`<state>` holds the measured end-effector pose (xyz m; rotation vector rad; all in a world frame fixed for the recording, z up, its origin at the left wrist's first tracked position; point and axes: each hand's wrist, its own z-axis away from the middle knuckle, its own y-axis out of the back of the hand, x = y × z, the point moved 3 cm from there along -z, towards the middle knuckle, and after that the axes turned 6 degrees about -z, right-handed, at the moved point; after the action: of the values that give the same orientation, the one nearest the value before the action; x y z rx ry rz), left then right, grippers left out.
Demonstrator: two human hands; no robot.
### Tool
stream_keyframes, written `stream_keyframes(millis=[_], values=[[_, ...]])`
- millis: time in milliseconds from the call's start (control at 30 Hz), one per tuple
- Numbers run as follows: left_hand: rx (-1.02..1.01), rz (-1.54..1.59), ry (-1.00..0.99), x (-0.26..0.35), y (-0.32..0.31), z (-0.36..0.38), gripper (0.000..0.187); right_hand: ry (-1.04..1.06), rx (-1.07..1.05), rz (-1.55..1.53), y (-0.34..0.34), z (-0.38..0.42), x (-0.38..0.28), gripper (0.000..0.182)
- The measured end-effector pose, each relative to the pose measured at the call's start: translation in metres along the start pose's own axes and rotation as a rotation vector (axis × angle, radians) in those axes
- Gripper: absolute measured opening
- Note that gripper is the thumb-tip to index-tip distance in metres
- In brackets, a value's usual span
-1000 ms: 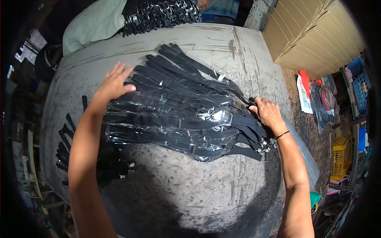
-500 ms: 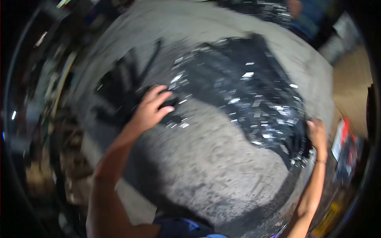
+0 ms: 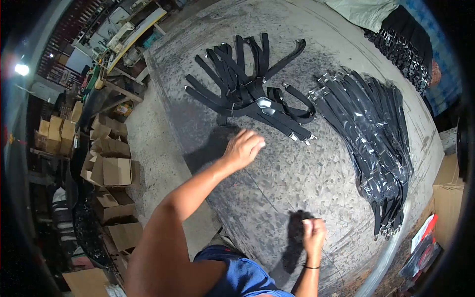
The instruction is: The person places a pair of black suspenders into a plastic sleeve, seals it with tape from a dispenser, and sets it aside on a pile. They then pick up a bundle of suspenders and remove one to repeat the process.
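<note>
My left hand (image 3: 243, 148) hovers over the worn grey table (image 3: 277, 183), fingers curled together; whether anything is in them I cannot make out. Beyond it lies a loose tangle of black elastic straps (image 3: 242, 84) with metal clips and a shiny joining piece. Nearer my body, my right hand (image 3: 314, 234) is closed, thumb against the fingers, its contents too small to tell. To the right rests a long bundle of black straps (image 3: 368, 133), partly in clear plastic, with metal clips at both ends. Neither hand touches the straps.
Another heap of black straps with clips (image 3: 408, 44) lies at the back right, beside a pale sack (image 3: 363, 10). Cardboard boxes (image 3: 116, 171) stand on the floor at left. Red and clear packets (image 3: 423, 247) and a carton (image 3: 449, 198) are at right.
My right hand has left the strap bundle and come back toward my body. My left hand has moved off the loose straps. The view has turned and sharpened.
</note>
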<state>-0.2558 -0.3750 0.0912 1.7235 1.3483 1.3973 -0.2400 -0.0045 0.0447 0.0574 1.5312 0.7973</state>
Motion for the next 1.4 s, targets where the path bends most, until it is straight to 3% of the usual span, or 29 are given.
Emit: stream_keyframes(millis=[100, 200, 267, 333, 400, 467, 500, 533, 600, 667, 700, 767, 800, 933, 1033, 1133, 1167, 1233, 1267, 1300, 1400], values=[[0.146, -0.080, -0.190, -0.025, -0.011, -0.041, 0.013, 0.024, -0.065, -0.042, -0.031, 0.025, -0.019, 0.013], [0.056, -0.337, -0.236, -0.040, -0.025, -0.086, 0.039, 0.053, -0.108, 0.022, -0.032, 0.039, -0.024, 0.015], [-0.089, -0.546, -0.248, -0.063, -0.048, -0.099, 0.043, -0.083, -0.142, 0.038, -0.020, 0.045, -0.028, 0.016], [-0.315, -0.653, -0.223, -0.062, -0.046, -0.110, 0.044, 0.007, -0.050, 0.135, -0.004, 0.049, -0.028, 0.013], [-0.101, -0.752, -0.366, -0.063, -0.042, -0.113, 0.022, -0.043, 0.044, 0.083, 0.011, 0.053, -0.032, 0.011], [-0.068, -0.633, -0.401, -0.062, -0.024, -0.110, 0.010, -0.046, 0.084, 0.044, 0.024, 0.060, -0.031, 0.003], [-0.232, -0.588, -0.304, -0.055, -0.006, -0.119, 0.006, -0.024, 0.098, 0.024, 0.026, 0.066, -0.026, 0.005], [-0.083, -0.506, -0.329, -0.046, 0.014, -0.115, 0.005, -0.008, 0.127, 0.011, 0.029, 0.074, -0.020, 0.009], [-0.175, -0.525, -0.120, -0.011, 0.063, -0.108, 0.015, 0.053, 0.130, 0.114, 0.034, 0.090, -0.026, 0.016], [0.014, -0.504, -0.270, -0.039, 0.077, -0.094, 0.040, 0.082, 0.165, 0.137, 0.032, 0.111, -0.022, 0.020], [0.084, -0.424, -0.394, -0.070, 0.079, -0.090, 0.042, 0.073, 0.186, 0.089, 0.031, 0.122, -0.020, 0.021], [0.142, -0.299, -0.409, -0.072, 0.098, -0.074, 0.043, 0.088, 0.244, 0.030, 0.026, 0.147, -0.013, 0.020], [0.235, -0.268, -0.470, -0.059, 0.099, -0.058, 0.040, 0.109, 0.270, 0.018, 0.019, 0.160, -0.011, 0.019], [-0.072, -0.030, -0.804, 0.088, 0.071, 0.026, 0.030, 0.193, 0.404, 0.040, 0.013, 0.196, -0.034, 0.029], [-0.255, 0.050, -0.882, 0.167, 0.023, 0.093, 0.024, 0.348, 0.483, 0.084, 0.007, 0.217, -0.041, 0.043], [-0.177, 0.167, -0.849, 0.169, -0.004, 0.120, 0.024, 0.241, 0.466, 0.475, 0.007, 0.241, -0.017, 0.072], [-0.082, 0.161, -0.807, 0.163, 0.001, 0.125, 0.025, 0.190, 0.462, 0.632, 0.021, 0.253, 0.007, 0.068], [0.010, 0.162, -0.722, 0.130, 0.024, 0.122, 0.028, -0.196, 0.505, 0.858, 0.058, 0.287, 0.079, 0.062], [0.071, 0.145, -0.672, 0.110, 0.041, 0.118, 0.027, -0.545, 0.425, 0.820, 0.083, 0.301, 0.078, 0.064], [0.132, 0.097, -0.601, 0.093, 0.064, 0.111, 0.026, -0.530, 0.638, 0.894, 0.086, 0.319, 0.148, 0.066], [0.366, 0.071, -0.369, 0.032, 0.134, 0.085, 0.024, -0.560, 0.632, 0.905, 0.040, 0.290, 0.123, 0.072]])
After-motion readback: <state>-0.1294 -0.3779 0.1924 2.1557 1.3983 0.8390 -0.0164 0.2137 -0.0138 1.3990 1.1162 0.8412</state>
